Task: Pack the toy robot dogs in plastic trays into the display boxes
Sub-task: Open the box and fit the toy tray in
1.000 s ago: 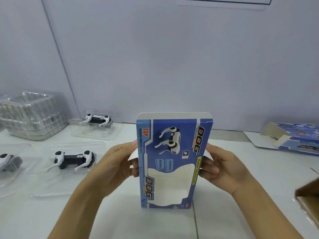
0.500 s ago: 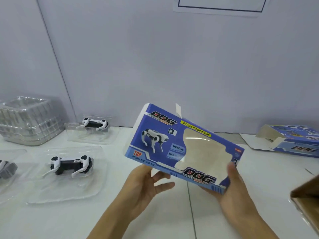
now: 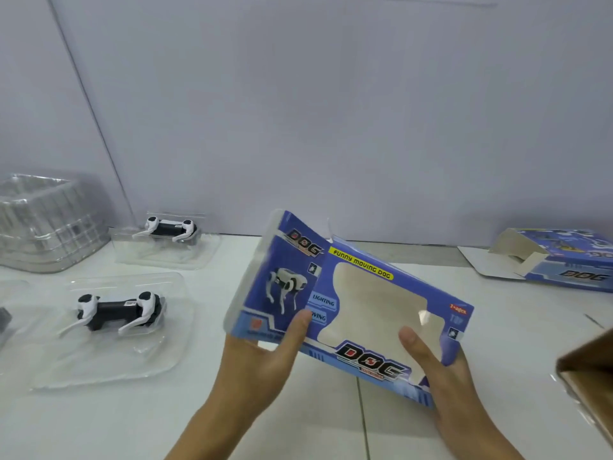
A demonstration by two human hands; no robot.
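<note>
I hold a blue display box (image 3: 361,293) with a clear window above the white table, tilted with its right end lower. My left hand (image 3: 265,356) grips its left end, thumb on the front face. My right hand (image 3: 441,376) grips the lower right edge, thumb on the window. A black-and-white toy robot dog (image 3: 119,310) lies in a clear plastic tray (image 3: 109,353) at the left. A second dog (image 3: 169,227) lies in another tray (image 3: 166,254) further back by the wall.
A stack of empty clear trays (image 3: 43,224) stands at the far left. Another blue display box (image 3: 564,260) lies open at the back right. A brown cardboard box corner (image 3: 587,380) juts in at the right edge. Part of a third tray shows at the left edge.
The box went from upright to lying sideways and tilted. My left hand moved from under it to gripping its left end, and my right thumb slid onto the window.
</note>
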